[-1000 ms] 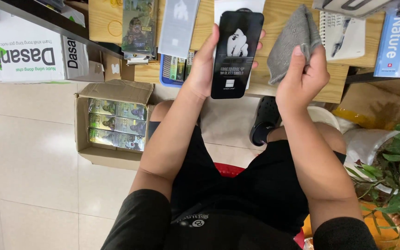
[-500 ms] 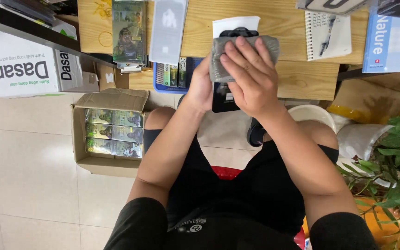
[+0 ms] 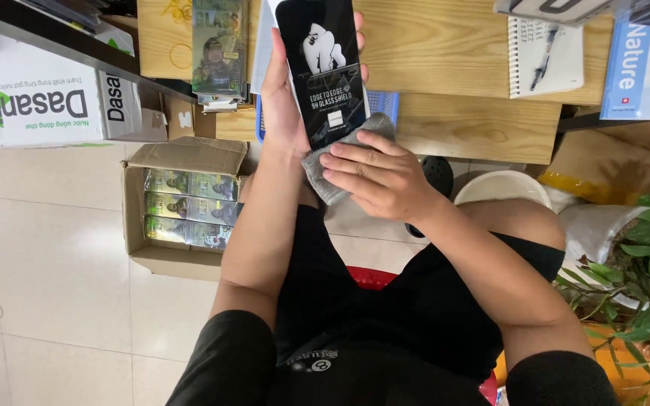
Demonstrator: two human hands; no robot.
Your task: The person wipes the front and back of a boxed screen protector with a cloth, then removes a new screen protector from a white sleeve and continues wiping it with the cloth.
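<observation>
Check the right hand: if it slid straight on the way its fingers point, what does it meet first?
The right hand points left across the grey cloth; first contact is likely the left hand near its wrist, though depth is unclear.

One camera alone gives the view, worn on the person's head and facing steeply down along the chest and lap to the tiled floor (image 3: 54, 271). It sits close to the arms, so the left hand (image 3: 283, 98) and right hand (image 3: 374, 177) fill the upper middle of the frame, while the far edge takes in the wooden desk (image 3: 453, 60) and a cardboard box (image 3: 182, 162) at the left. With no second view, nothing is shared between cameras.
</observation>
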